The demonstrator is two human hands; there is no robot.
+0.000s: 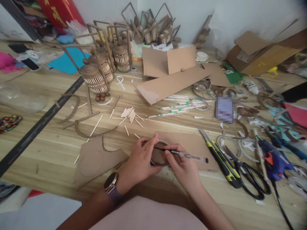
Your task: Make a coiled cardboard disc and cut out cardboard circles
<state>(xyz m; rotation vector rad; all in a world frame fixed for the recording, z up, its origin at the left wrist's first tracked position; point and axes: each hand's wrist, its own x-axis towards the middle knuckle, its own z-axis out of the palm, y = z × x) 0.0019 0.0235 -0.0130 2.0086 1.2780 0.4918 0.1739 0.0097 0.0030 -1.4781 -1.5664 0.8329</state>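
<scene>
My left hand (140, 159) presses a tape ring (158, 157) flat onto a sheet of brown cardboard (192, 145) near the table's front edge, fingers curled round the ring's left side. My right hand (181, 164) pinches a clear-barrelled pen (184, 155), its tip at the ring's upper inner edge. A watch (110, 183) sits on my left wrist. To the left lies another cardboard piece (96, 161) with a drawn circle and a cut-out notch.
A yellow-black utility knife (222, 161), black scissors (249, 177) and a blue glue gun (273, 159) lie to the right. Loose wooden sticks (128, 113), chopsticks in wrappers (177, 108) and woven lantern-like baskets (94, 78) stand behind. Cardboard boxes (168, 60) line the wall.
</scene>
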